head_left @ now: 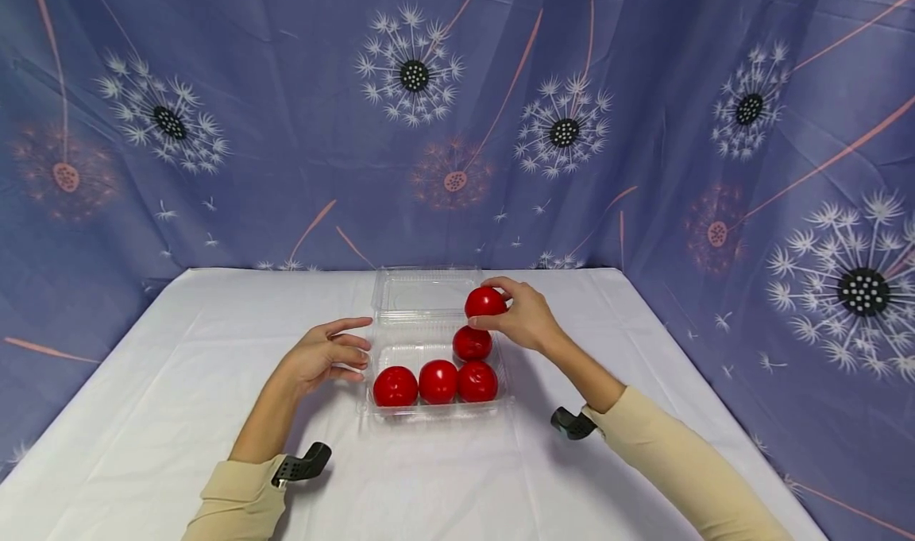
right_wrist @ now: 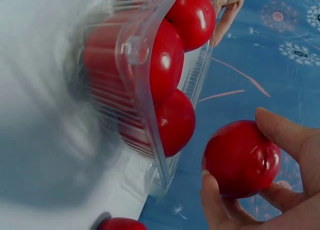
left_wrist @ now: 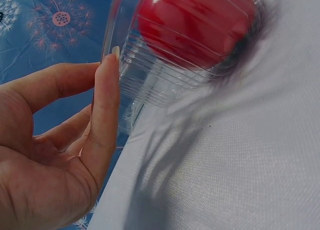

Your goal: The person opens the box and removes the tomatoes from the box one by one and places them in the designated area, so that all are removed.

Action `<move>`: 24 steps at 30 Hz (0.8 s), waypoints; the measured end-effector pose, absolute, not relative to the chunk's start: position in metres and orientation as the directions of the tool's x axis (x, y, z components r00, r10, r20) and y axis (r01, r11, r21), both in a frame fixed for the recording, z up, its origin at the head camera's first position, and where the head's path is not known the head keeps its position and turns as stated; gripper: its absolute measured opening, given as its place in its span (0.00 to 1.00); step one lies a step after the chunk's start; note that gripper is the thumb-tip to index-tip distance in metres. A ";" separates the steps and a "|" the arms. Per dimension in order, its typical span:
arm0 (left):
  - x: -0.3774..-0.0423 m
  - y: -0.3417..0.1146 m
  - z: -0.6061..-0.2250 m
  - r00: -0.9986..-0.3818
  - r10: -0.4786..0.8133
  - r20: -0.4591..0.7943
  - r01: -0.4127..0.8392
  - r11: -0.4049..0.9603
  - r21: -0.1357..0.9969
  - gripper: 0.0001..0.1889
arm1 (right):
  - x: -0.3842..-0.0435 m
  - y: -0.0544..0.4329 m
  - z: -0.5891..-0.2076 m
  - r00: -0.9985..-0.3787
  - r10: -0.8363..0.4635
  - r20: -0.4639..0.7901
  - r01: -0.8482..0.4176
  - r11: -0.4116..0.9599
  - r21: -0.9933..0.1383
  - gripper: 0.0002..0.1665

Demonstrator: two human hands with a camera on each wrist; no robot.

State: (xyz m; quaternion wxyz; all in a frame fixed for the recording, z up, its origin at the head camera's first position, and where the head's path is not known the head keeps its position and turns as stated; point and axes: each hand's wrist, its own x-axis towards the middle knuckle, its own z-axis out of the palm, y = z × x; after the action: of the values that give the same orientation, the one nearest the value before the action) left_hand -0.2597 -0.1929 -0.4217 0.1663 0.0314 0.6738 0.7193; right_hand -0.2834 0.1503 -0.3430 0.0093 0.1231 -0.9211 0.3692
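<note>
My right hand pinches a glossy red tomato between thumb and fingers, raised above the far right part of a clear plastic box. Inside the box, several red tomatoes form a front row, such as the left one, with another tomato behind its right end. My left hand stands at the box's left side, fingers extended, its fingertips touching the rim. In the right wrist view the held tomato is apart from the box.
The box's clear lid lies open toward the back. In the right wrist view, part of another red round thing shows outside the box. A white cloth covers the table, and a blue dandelion-print curtain hangs behind and beside it.
</note>
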 end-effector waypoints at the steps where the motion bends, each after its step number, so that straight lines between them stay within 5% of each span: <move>1: -0.260 -0.193 -0.422 -0.942 0.283 -0.179 -0.197 -0.037 0.980 0.41 | -0.283 0.151 -0.343 -0.969 -0.220 0.108 -0.234 0.698 -0.677 0.39; 24: -0.259 -0.193 -0.421 -0.942 0.279 -0.185 -0.205 -0.044 0.978 0.42 | -0.284 0.166 -0.353 -0.974 -0.209 0.082 -0.201 0.650 -0.732 0.43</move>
State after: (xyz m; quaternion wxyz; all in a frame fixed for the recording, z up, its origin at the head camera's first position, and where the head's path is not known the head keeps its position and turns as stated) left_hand -0.2592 -0.1929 -0.4212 0.1677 0.0277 0.6706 0.7221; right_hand -0.2843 0.1659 -0.3530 -0.0050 0.1129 -0.9084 0.4025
